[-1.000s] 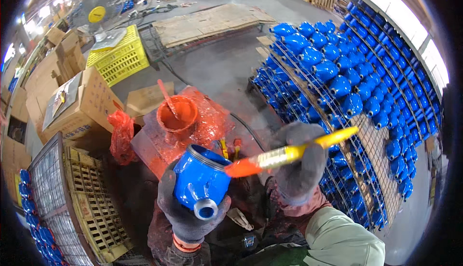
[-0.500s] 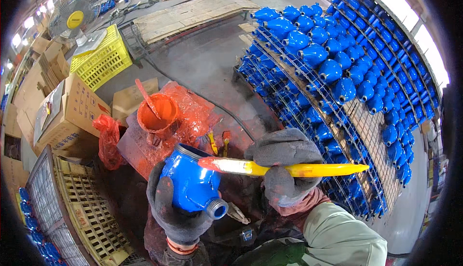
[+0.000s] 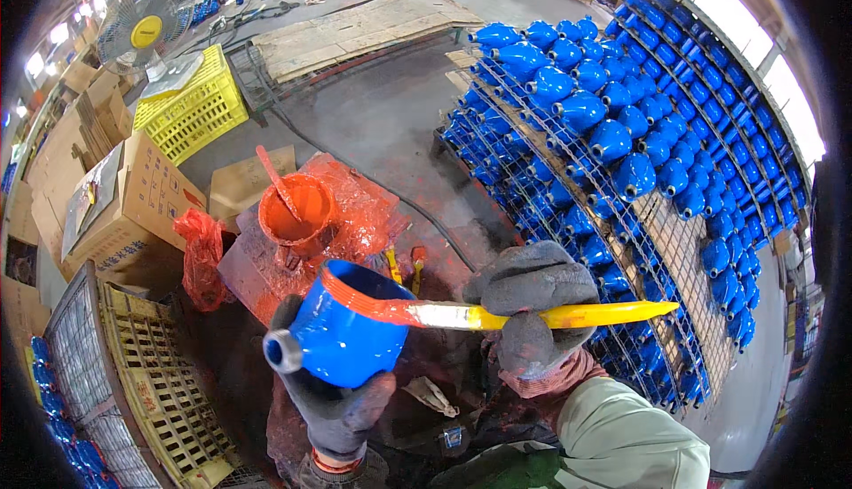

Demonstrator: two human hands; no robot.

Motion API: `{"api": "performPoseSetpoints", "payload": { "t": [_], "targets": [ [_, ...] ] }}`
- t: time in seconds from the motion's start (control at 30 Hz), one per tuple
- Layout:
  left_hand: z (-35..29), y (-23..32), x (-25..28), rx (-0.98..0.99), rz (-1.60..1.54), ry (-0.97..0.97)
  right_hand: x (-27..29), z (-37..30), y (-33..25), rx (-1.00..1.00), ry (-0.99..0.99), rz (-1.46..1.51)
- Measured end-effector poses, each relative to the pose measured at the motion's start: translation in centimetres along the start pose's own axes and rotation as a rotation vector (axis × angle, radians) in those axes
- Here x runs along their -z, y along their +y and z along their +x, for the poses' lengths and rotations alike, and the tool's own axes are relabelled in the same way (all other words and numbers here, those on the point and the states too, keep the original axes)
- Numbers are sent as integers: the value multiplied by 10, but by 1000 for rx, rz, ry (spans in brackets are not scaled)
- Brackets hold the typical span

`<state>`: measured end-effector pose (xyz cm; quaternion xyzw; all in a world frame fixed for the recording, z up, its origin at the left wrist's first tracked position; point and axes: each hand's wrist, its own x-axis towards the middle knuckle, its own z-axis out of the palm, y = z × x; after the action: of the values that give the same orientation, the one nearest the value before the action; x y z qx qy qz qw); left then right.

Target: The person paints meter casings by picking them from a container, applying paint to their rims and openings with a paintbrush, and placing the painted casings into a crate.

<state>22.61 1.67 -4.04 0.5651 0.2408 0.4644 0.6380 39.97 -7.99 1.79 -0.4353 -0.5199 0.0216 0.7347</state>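
My left hand (image 3: 342, 418), in a dark grey glove, is wrapped round a glossy blue metal housing (image 3: 351, 338). Its wide round mouth points up, and a short bare-metal threaded spout sticks out to the left. Between thumb and fingers, my gloved right hand (image 3: 537, 298) pinches a paintbrush (image 3: 612, 313) with a yellow handle. The red-coated bristles press on the housing's rim, where a band of red runs along the outer edge. Beyond stands a red paint bucket (image 3: 297, 223) with a red-smeared stick leaning in it.
Two more brushes (image 3: 417, 263) lie beside the bucket on a red-stained surface. At right, a wire-mesh rack (image 3: 657, 232) carries many blue housings. Cardboard boxes (image 3: 133, 205), a yellow crate (image 3: 195, 103) and a fan (image 3: 146, 32) stand at left; a cream crate (image 3: 169, 382) is nearer.
My left hand has turned the housing, so its spout has swung from the lower right to the left. A red band now shows on the rim. The brush hand has barely moved.
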Motion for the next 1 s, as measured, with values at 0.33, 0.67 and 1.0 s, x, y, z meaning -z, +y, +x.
{"api": "performPoseSetpoints", "payload": {
  "t": [0.33, 0.67, 1.0],
  "targets": [
    [-3, 0, 10, 470, -879, -78, -9, 3, 17, -24, 56, 112],
    [1, 6, -1, 694, -1443, -335, 4, -2, 47, -259, 0, 283],
    [4, -16, -4, 1060, -1225, -649, 3, -6, 97, -565, 9, 1033]
  ]
}}
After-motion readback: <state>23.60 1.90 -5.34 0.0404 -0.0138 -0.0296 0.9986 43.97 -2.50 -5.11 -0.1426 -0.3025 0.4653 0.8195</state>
